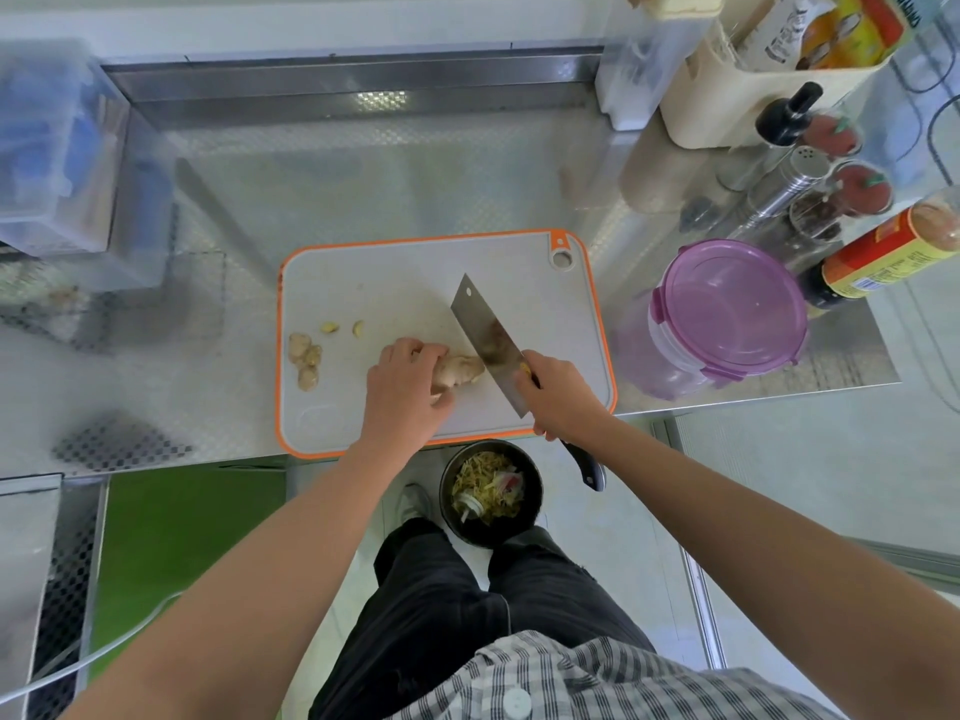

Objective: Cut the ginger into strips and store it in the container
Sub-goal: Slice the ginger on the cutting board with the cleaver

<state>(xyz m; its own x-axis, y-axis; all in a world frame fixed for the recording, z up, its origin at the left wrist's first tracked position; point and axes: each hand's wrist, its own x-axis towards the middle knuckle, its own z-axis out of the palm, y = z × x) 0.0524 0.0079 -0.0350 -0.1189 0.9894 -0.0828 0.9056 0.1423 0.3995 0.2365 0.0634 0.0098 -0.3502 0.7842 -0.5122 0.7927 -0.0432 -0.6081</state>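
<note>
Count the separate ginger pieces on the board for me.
4: the large piece under the left hand, a knobby lump by the board's left edge, possibly several touching, and two small bits above it. The knife may hide more.

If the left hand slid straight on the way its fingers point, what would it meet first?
The knife. The left hand grips the ginger, fingers pointing right, and the blade, held by the right hand, stands at the ginger's far end, probably on it; its height is unclear.
</note>
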